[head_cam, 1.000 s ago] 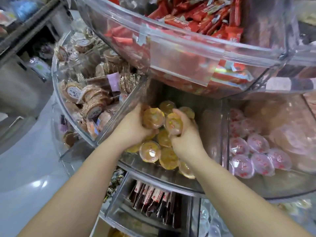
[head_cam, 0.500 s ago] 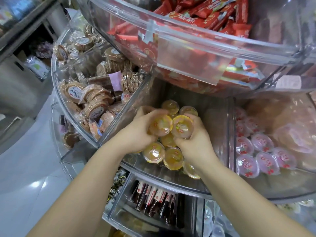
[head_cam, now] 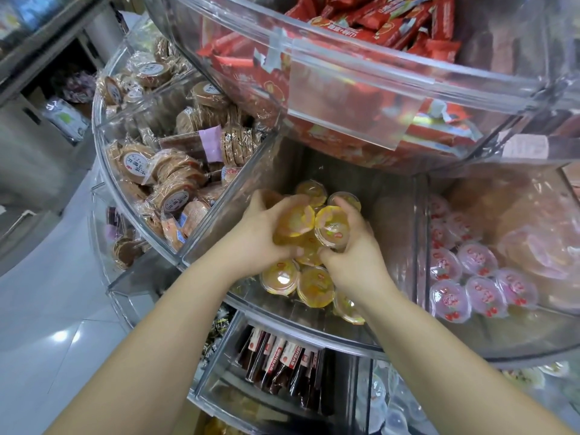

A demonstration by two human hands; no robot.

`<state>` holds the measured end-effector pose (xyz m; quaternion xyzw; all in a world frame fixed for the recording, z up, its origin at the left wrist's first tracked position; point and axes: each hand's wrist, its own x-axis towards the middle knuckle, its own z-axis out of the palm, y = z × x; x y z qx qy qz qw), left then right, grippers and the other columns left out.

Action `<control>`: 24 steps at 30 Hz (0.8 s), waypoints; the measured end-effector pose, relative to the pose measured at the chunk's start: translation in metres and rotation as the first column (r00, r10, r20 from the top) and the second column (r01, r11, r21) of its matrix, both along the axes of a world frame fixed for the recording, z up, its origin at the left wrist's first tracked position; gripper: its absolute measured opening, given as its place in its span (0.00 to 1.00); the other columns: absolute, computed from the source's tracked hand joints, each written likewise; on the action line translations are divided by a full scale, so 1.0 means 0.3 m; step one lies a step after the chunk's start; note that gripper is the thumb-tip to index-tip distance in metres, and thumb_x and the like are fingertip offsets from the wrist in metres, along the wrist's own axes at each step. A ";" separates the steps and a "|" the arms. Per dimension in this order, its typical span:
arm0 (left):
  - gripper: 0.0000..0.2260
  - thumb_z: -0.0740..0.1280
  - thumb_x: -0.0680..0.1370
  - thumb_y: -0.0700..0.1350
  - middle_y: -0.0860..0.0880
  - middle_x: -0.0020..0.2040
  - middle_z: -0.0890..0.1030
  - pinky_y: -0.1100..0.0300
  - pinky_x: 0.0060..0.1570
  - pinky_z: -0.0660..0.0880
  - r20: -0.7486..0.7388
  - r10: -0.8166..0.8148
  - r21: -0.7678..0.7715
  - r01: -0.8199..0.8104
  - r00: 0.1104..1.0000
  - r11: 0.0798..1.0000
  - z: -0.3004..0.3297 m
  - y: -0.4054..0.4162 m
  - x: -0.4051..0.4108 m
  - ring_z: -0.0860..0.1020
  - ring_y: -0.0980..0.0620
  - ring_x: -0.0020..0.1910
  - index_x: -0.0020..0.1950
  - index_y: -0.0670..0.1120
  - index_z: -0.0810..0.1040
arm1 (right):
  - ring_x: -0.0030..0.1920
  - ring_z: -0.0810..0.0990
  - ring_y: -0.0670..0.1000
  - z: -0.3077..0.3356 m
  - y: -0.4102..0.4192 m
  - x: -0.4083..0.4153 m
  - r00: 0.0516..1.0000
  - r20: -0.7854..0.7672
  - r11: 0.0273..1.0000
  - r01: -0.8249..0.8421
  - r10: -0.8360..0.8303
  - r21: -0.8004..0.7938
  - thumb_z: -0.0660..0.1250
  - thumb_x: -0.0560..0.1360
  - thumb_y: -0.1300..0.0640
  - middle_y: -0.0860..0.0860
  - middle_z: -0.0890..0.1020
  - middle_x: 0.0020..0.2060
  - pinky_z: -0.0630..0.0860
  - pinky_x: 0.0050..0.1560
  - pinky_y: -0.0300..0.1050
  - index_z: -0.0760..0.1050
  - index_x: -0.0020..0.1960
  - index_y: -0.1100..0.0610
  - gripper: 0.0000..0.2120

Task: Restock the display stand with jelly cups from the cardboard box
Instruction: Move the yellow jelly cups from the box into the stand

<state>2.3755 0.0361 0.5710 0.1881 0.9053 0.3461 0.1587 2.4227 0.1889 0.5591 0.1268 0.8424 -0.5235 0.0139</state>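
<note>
Tiered clear stand (head_cam: 282, 321), middle tier split by dividers. Centre bin holds yellow jelly cups (head_cam: 279, 277); the left bin holds wrapped round wafers (head_cam: 175, 196), the right bin pink cups (head_cam: 483, 291). Top tier holds red bars (head_cam: 383, 26).

Yellow jelly cups (head_cam: 332, 227) are gripped by left hand (head_cam: 257, 237) and right hand (head_cam: 354, 259) inside the clear display stand (head_cam: 314, 328) compartment.

Jelly cups (head_cam: 281, 281) in middle compartment (head_cam: 389, 337); biscuits (head_cam: 175, 186) left.
</note>
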 end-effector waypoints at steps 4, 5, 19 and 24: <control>0.27 0.71 0.72 0.51 0.47 0.56 0.70 0.71 0.49 0.63 -0.076 0.054 -0.024 -0.056 0.996 0.998 0.000 0.009 -0.015 0.72 0.49 0.54 0.69 0.61 0.67 | 0.58 0.70 0.48 0.002 -0.010 -0.007 1.000 0.014 1.000 0.014 -0.014 -0.020 0.71 0.69 0.61 0.51 0.65 0.63 0.69 0.57 0.41 0.62 0.68 0.38 0.34; 0.27 0.71 0.73 0.49 0.49 0.55 0.72 0.74 0.46 0.61 -0.095 0.037 -0.018 -0.039 0.995 0.999 0.003 0.010 -0.018 0.72 0.51 0.52 0.69 0.61 0.67 | 0.60 0.71 0.49 0.002 -0.011 -0.011 0.999 0.009 0.998 0.040 -0.040 -0.037 0.71 0.70 0.61 0.51 0.66 0.62 0.71 0.60 0.44 0.64 0.67 0.39 0.32; 0.29 0.63 0.73 0.31 0.45 0.75 0.61 0.56 0.67 0.67 -0.213 -0.017 -0.100 -0.004 0.977 0.995 -0.007 0.148 -0.210 0.69 0.44 0.68 0.73 0.47 0.65 | 0.58 0.71 0.49 -0.002 0.004 -0.022 0.963 -0.046 0.959 0.258 -0.265 -0.121 0.65 0.74 0.65 0.47 0.70 0.57 0.70 0.59 0.44 0.62 0.60 0.39 0.26; 0.30 0.62 0.73 0.30 0.49 0.77 0.56 0.51 0.59 0.72 -0.310 -0.041 -0.164 -0.011 0.950 0.986 -0.017 0.129 -0.190 0.74 0.38 0.62 0.73 0.51 0.65 | 0.57 0.72 0.49 0.001 0.012 -0.033 0.976 -0.041 0.974 0.209 -0.213 -0.084 0.64 0.74 0.66 0.50 0.71 0.61 0.69 0.57 0.41 0.64 0.66 0.42 0.28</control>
